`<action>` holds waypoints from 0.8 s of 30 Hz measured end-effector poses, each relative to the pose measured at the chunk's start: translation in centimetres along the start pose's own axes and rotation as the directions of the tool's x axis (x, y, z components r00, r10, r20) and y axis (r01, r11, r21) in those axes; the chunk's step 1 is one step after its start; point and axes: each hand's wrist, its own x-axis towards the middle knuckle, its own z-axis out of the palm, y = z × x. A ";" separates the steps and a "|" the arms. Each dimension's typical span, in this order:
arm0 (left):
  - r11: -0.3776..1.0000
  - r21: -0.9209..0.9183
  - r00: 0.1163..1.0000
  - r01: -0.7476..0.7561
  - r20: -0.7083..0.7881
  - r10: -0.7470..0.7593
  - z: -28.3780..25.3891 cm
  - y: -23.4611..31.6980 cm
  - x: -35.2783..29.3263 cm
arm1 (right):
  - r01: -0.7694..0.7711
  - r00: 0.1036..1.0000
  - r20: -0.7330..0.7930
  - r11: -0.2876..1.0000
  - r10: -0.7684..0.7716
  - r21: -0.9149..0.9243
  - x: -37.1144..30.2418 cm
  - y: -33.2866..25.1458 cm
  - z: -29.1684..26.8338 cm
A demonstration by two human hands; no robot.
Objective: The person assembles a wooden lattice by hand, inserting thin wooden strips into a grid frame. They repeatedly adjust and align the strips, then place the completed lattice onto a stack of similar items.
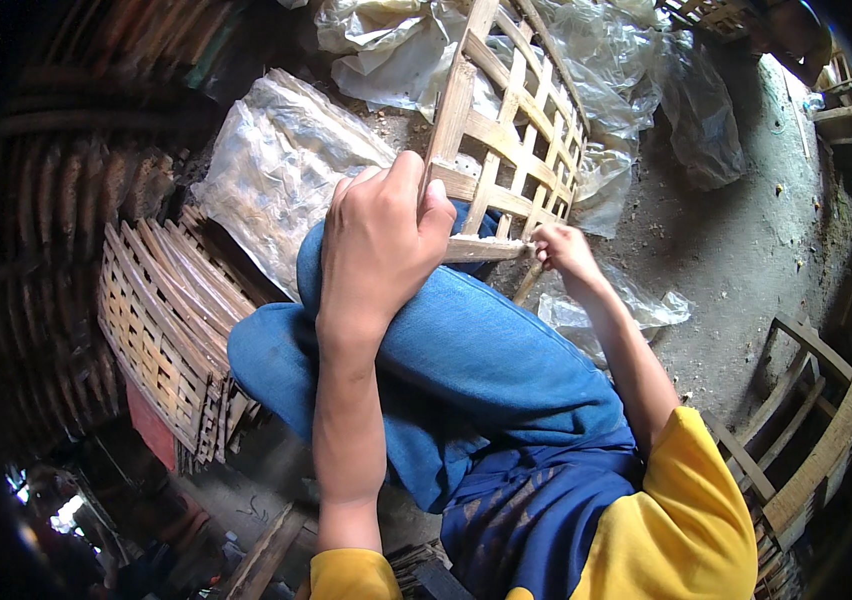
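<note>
Your left hand clenches the lattice bamboo crate's corner over your blue-trousered knee while right hand fingers pinch a thin strip, seemingly mid-fastening, wanting steady bracing.

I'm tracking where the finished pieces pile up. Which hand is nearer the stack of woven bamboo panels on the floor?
Left. The left hand grips the bamboo lattice frame above the knee, closer to the stack. The right hand is farther away, at the frame's lower corner.
</note>
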 end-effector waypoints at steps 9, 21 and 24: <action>1.000 -0.002 1.000 0.008 -0.004 -0.008 0.1 -0.2 -0.1 | 0.324 0.935 -0.189 0.939 -0.300 0.113 -2.4 1.4 -11.7; 1.000 0.004 1.000 0.010 0.012 -0.010 0.1 0.2 0.0 | 0.497 0.741 0.007 0.542 -0.671 -0.677 -4.8 -1.8 -6.0; 0.999 0.000 0.999 0.038 0.039 -0.038 -0.1 0.5 0.0 | 0.779 0.613 0.389 0.447 -0.687 -0.439 -6.2 -8.1 -0.9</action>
